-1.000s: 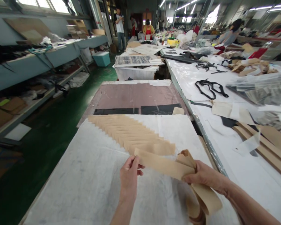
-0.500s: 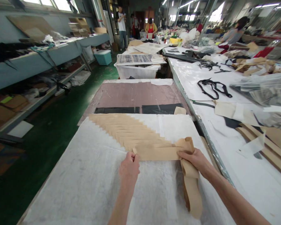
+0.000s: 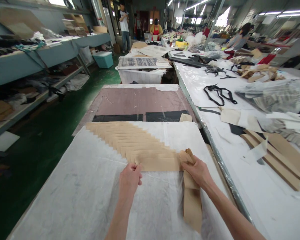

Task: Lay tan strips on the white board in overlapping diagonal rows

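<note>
Tan strips [image 3: 126, 140], apparently paper or fabric, lie overlapped in a slanted, stepped row on a white-covered table [image 3: 90, 196]. The nearest strip [image 3: 160, 163] runs straight between my two hands along the front of this row. At its left end, my left hand [image 3: 130, 178] has thumb and fingers pinched on the corner. My right hand [image 3: 197, 169] is closed around a bunch of the same tan strips at the other end. From under that hand a loose length of strips [image 3: 192, 205] trails toward me. My right fingers partly hide the bunch.
Beyond the white cover is a brownish board [image 3: 140, 100] with black strips [image 3: 117, 118]. A long table [image 3: 240, 160] on the right bears black cords [image 3: 218, 95], tan pieces [image 3: 272, 160] and plastic bags. Green floor [image 3: 52, 123] runs along the left. Several people are farther back.
The view has shifted slightly, so the scene sits farther left. My right hand has wrapped more fully around the bunch, and the trailing strips hang straighter. My left hand keeps its pinch.
</note>
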A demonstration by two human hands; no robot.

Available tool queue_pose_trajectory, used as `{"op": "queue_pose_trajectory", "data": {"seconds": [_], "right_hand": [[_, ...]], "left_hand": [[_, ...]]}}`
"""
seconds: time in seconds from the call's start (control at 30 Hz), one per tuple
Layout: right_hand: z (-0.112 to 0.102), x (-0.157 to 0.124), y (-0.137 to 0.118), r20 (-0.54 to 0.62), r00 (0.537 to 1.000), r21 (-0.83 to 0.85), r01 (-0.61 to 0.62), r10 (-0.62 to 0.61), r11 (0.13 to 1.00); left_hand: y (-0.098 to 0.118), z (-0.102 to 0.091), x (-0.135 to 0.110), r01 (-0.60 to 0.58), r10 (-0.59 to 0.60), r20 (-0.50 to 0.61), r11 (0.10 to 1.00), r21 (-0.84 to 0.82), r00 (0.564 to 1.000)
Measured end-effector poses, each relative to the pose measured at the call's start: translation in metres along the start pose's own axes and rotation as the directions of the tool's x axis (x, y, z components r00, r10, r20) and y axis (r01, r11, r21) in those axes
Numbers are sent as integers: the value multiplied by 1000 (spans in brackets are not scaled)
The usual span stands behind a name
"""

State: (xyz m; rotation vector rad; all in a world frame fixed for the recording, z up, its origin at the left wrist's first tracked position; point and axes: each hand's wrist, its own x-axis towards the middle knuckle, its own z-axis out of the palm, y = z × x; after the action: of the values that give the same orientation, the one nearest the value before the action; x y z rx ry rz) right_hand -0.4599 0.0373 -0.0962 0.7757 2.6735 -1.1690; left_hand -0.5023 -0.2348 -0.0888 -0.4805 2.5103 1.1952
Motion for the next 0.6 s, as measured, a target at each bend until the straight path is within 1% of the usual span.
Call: {"op": "queue_pose_trajectory", "data": {"seconds": [0.13,0.27,0.4,0.47,0.5,0.53,0.6], "right_hand": [[2,0,0,-18,1000,3,18,-18,1000],[4,0,-2,-33,999,-52,6,-7,999],[4,0,-8,-23,999,-208,-46,42,977],[3,2,-13,-15,998,-291,-70,69,954],[2,3,-15,-12,997,-319,-77,77,945],[1,5,-18,-9,997,-335,-80,81,939],[-1,8,-23,5,996,-380,-79,87,922]], "left_hand": [[2,-1,1,12,-12,15,1000,23,1000],[1,-1,2,-4,4,9,998,65,1000],[-1,1,2,-20,19,14,993,117,1000],[2,0,0,-13,9,23,980,196,1000],[5,-1,-1,-9,3,21,963,268,1000],[8,-1,-3,-7,2,12,934,358,1000],[16,-3,-8,1,17,-28,839,544,999]]}}
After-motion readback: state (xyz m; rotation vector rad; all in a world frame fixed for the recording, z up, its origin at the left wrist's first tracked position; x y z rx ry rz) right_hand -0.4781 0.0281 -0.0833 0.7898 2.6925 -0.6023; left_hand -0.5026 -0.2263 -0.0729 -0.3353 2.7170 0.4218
